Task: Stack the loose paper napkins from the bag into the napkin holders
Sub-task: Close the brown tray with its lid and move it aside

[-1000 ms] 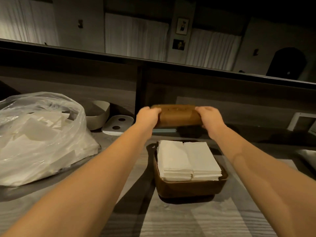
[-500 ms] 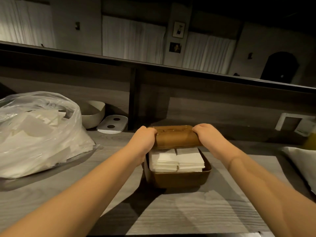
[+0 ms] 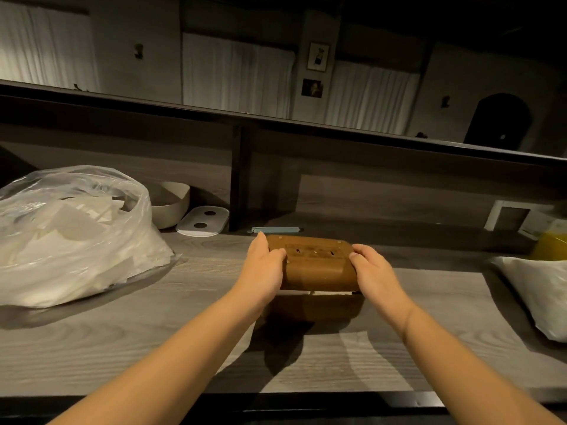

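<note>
While both of my hands reach out over the grey wood-grain tabletop [image 3: 122, 348], they clamp the brown lid [image 3: 316, 262] between them: my left hand [image 3: 264, 271] grips its left end with the thumb curled onto the top face, and my right hand [image 3: 372, 271] grips its right end, thumb likewise on top. That lid sits tilted over the brown napkin holder [image 3: 310, 308], its near edge just above the holder's rim, and I can make out three small slots in its upper face. A thin white sliver of napkins [image 3: 325, 292] shows in the gap between lid and holder; the stack itself is hidden from me. Holder and lid lie directly between my hands, near the middle of the tabletop. Well to the left rests a clear plastic bag [image 3: 70, 234] bulging with loose white napkins, its mouth turned toward the back wall. Behind the bag I see a pale round bowl [image 3: 171, 204] and, just beside it, a flat white piece with two dark holes [image 3: 204, 220]. A small pale-blue strip [image 3: 276, 230] lies on the tabletop just beyond the lid. At the right edge a white bag or cloth [image 3: 540, 289] lies on the tabletop, with something yellow [image 3: 550, 245] behind it that I cannot identify.
</note>
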`<state>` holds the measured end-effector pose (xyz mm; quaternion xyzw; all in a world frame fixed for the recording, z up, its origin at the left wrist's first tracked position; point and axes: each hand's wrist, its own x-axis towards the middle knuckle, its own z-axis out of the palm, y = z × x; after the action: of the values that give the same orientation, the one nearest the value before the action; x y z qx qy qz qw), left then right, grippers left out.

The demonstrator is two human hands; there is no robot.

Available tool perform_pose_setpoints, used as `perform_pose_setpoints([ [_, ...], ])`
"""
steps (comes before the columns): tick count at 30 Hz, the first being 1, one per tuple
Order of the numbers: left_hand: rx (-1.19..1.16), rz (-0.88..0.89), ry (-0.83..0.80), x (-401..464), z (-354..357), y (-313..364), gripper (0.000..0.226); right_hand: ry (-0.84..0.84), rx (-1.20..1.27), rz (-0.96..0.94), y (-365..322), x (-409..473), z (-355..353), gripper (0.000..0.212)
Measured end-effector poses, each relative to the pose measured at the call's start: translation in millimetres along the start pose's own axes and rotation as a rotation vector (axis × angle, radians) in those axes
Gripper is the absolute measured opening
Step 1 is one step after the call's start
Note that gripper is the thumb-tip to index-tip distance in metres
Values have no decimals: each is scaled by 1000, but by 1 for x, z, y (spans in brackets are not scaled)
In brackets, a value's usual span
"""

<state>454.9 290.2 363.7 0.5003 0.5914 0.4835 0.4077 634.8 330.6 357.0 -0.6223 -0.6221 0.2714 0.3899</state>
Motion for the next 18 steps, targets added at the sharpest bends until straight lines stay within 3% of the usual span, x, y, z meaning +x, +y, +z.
perform_pose_setpoints([
  [9,64,11,-20,3,3,-5,50,-22,-65,-3,2,9,0,42],
  [18,232,35,-45,5,0,-25,64,-64,-191,-48,14,9,3,46],
])
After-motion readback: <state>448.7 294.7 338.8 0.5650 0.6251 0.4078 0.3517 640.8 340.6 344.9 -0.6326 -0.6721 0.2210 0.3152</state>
